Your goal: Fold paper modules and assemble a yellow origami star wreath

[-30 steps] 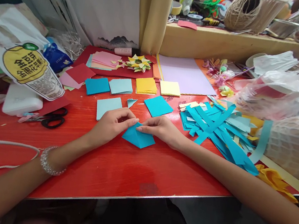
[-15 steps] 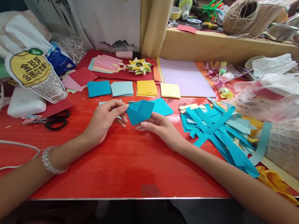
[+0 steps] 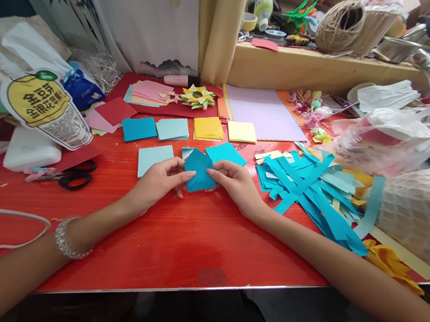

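Between my hands, above the red table [image 3: 169, 251], is a folded piece of blue paper [image 3: 200, 172] with a pointed top. My left hand [image 3: 162, 177] pinches its left edge, thumb on the front face. At its right edge, my right hand [image 3: 237, 186] holds it between thumb and fingers. Just behind lie a flat blue sheet [image 3: 227, 152] and a pale blue square [image 3: 155, 155], partly covered by my left hand. Farther back sit a blue stack [image 3: 139, 129], a light blue stack [image 3: 173, 129], a yellow stack [image 3: 208, 128] and a cream stack [image 3: 242, 132].
Blue paper strips [image 3: 303, 187] are heaped to the right, beside a netted bag [image 3: 421, 213]. Black-handled scissors [image 3: 77, 175] lie left, near a white cable [image 3: 0, 214]. A folded paper wreath [image 3: 197, 97] and a lilac sheet [image 3: 260, 111] are at the back.
The blue folded paper has been turned in my hands, so its point now faces up. Both hands have lowered slightly, and more of the pale blue square shows.
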The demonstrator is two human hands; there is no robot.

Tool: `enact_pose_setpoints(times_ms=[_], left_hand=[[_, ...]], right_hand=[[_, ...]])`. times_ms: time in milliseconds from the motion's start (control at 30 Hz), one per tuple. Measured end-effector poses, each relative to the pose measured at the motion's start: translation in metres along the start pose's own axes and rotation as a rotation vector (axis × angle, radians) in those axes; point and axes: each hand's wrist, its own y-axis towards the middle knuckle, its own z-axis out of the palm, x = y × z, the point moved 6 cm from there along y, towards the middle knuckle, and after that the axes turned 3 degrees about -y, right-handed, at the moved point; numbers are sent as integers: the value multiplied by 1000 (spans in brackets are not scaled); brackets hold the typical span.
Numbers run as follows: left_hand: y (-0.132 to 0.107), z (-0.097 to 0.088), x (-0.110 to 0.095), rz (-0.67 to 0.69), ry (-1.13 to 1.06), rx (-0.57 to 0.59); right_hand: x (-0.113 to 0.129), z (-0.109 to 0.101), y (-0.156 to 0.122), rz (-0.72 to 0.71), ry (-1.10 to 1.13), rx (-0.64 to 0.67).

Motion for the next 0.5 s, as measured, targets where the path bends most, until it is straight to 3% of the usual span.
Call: enact_pose_setpoints(times_ms=[200, 367, 500], left_hand=[[1, -2, 1, 24, -26, -25], [-1, -6, -2, 64, -43, -136], [-1, -7, -3, 69, -74, -145]], right_hand=[[10, 3, -3, -56, -65, 30], [8, 3, -3, 18, -13, 10], [6, 1, -3, 32, 46, -16]])
